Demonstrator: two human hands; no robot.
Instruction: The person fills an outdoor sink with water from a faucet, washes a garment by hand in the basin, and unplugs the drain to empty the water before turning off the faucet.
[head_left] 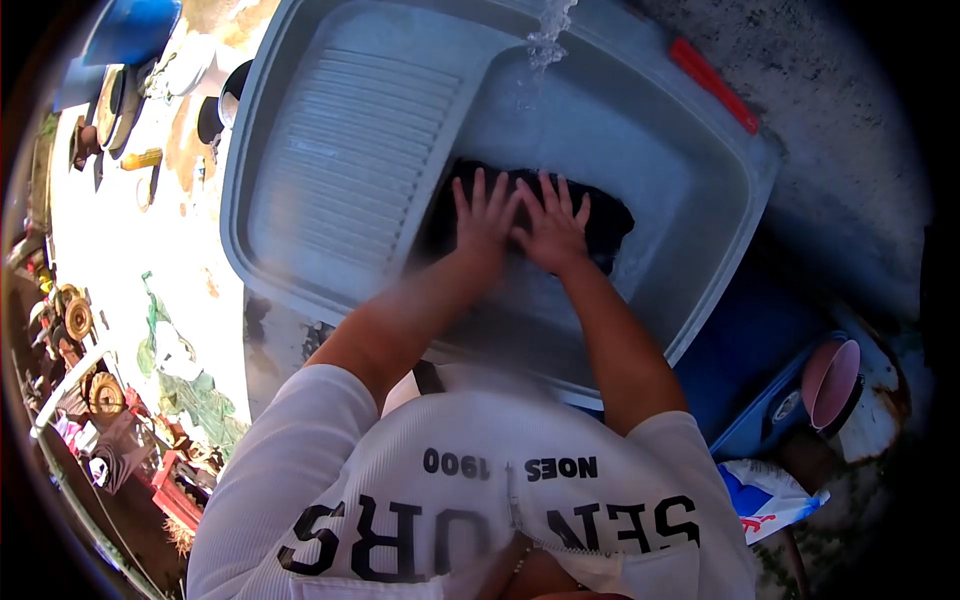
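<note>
- Black, wet-looking cloth bundle [608, 222]: down in the deep well of the tub, surrounded by cloudy water, directly under both palms
- Key relation: bundle lies crosswise to the forearms, long axis roughly side to side. No gap to close, both hands are already on it
- Left hand [485, 222]: on the portion beside the ridges, fingers spread, pointing away from the body. Nearer the bundle's left end
- Right hand [556, 236]: on the middle, fingers spread too, nearer the right end, which sticks out past it. Neither hand is visibly pinching cloth
- Thumb sides of the hands meet or nearly meet; can't tell which from here
- Large grey plastic tub [232, 190]: sloped ridged washboard panel [365, 150] to the left of the well
- Clear stream of water [548, 42]: drops into the well past the bundle's far side
- Long red object [713, 86]: by the tub's far right rim
- Outside, to the right: round pink plastic bowl [831, 384], tilted, near a blue-and-white plastic bag [770, 492]
</note>
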